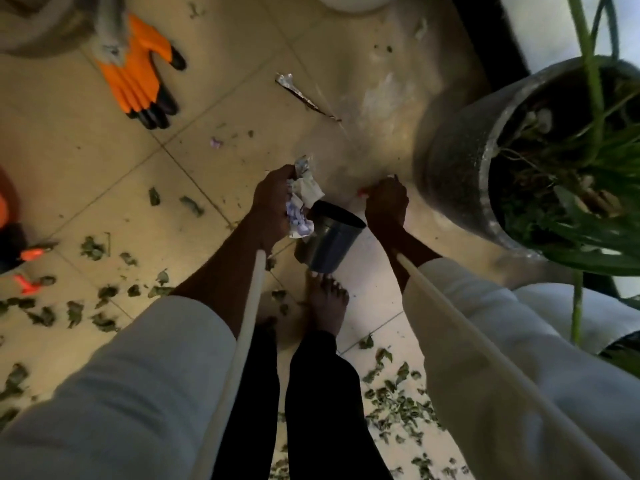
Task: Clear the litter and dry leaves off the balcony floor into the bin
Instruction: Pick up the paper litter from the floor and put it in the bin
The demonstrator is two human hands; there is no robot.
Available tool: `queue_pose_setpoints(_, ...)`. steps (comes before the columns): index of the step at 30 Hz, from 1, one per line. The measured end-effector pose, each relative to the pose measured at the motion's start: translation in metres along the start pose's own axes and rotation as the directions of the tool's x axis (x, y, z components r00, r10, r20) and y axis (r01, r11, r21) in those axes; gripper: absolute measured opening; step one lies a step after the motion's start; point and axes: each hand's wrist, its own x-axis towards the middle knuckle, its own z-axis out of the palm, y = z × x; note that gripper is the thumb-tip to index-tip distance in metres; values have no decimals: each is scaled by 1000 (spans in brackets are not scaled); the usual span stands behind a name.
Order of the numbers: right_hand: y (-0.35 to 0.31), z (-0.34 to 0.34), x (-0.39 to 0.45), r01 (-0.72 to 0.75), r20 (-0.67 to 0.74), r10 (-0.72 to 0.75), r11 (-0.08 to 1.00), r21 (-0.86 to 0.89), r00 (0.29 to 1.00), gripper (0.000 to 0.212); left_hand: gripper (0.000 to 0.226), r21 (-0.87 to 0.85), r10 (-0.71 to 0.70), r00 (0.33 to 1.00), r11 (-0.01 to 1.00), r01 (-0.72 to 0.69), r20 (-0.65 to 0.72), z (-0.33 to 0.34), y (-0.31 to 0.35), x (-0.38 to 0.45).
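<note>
While left hand [273,199] grips crumpled litter [301,202], right hand's fingers [389,188] perhaps touching floor

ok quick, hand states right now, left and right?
Left hand: holds a bunch of crumpled paper litter.
Right hand: fingers down at a small red scrap on the floor; grip cannot be told.

an orange glove [138,72] with black fingertips is seen lying flat on the tiled floor [86,161] in the upper left of the frame. a large dark speckled planter [460,157] holding long green leaves is set at the right edge. small orange pieces [26,284], too blurred to be identified, are found at the left edge.
</note>
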Motion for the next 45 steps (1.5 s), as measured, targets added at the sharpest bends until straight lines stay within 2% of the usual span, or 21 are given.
queue_pose_setpoints(1,-7,-2,0,-13,-24,14,1000,17,1000,25,22,-17,-12,1000,1000,12,3,0,1,-1)
queue_pose_setpoints(4,-43,-14,-7,106,-89,-96,988,110,991,28,19,-46,-12,1000,999,13,28,-3,10,-5)
queue_pose_setpoints(6,-67,-14,-5,149,-69,-137,964,220,988,31,19,-100,-24,999,995,26,25,-9,18,-6)
queue_pose_setpoints(8,-94,-14,-2,210,-20,-212,944,253,977,26,19,-111,-34,999,993,35,9,-17,25,-7)
queue_pose_setpoints(10,-119,-11,6,319,15,-329,925,204,944,19,20,-120,-31,999,992,28,-23,-25,34,-5)
queue_pose_setpoints(13,-145,-2,20,399,-3,-402,906,141,916,15,20,-166,-28,999,986,22,-36,-39,44,-1)
queue_pose_setpoints(17,-168,19,42,509,31,-509,861,-10,860,30,24,-249,-27,999,968,16,-42,-57,52,10)
queue_pose_setpoints(22,-166,47,55,505,25,-506,855,-116,862,37,24,-329,-32,999,944,21,-28,-81,54,21)
queue_pose_setpoints(25,-161,53,54,549,80,-547,801,-240,833,35,25,-345,-38,998,938,21,-44,-96,55,23)
queue_pose_setpoints(28,-167,49,50,506,77,-500,852,-134,863,35,23,-339,-40,996,941,13,-74,-110,53,23)
queue_pose_setpoints(30,-172,50,44,458,80,-454,888,-36,887,49,32,-340,-37,996,940,8,-78,-118,51,22)
queue_pose_setpoints(32,-179,57,30,453,119,-455,890,40,883,57,34,-351,-43,995,936,10,-88,-125,49,18)
queue_pose_setpoints(33,-184,63,21,490,155,-493,870,62,856,54,33,-357,-53,994,934,14,-99,-129,49,17)
queue_pose_setpoints(36,-196,88,-9,665,279,-643,747,23,713,31,31,-370,-84,990,928,38,-110,-143,46,18)
queue_pose_setpoints(39,-207,110,-31,803,291,-763,596,-32,578,22,20,-385,-113,986,921,59,-120,-156,44,17)
queue_pose_setpoints(41,-213,116,-39,827,273,-784,552,-105,557,21,21,-417,-111,987,907,55,-112,-163,42,18)
queue_pose_setpoints(45,-222,131,-36,836,255,-797,509,-206,548,36,17,-463,-92,990,886,32,-108,-185,40,22)
